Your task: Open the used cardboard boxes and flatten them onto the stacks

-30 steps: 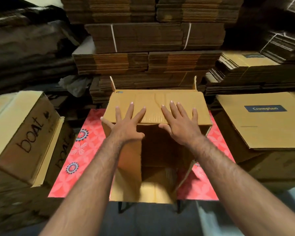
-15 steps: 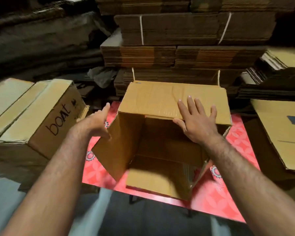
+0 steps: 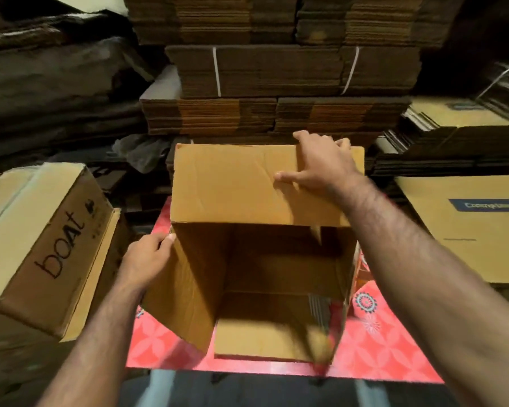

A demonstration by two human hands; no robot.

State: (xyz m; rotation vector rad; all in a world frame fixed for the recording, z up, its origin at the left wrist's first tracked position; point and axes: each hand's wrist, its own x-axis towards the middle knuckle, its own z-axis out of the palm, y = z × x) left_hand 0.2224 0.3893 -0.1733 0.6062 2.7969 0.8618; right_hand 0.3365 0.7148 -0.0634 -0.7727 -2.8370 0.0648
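On the red patterned table (image 3: pixel 388 345), the open cardboard box (image 3: pixel 232 186) now has the right hand (image 3: pixel 321 165) hooked over its far edge and the left hand (image 3: pixel 147 259) newly gripping its left wall, ready for collapsing.

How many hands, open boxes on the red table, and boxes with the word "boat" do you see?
Hands: 2 (left hand, right hand)
Open box on the red table: 1
"boat" box: 1
Total: 4

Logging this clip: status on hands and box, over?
Left hand gripping open box at its left wall edge. Right hand hooked over top panel's far edge. Box still erect on red table. Nothing obstructing.
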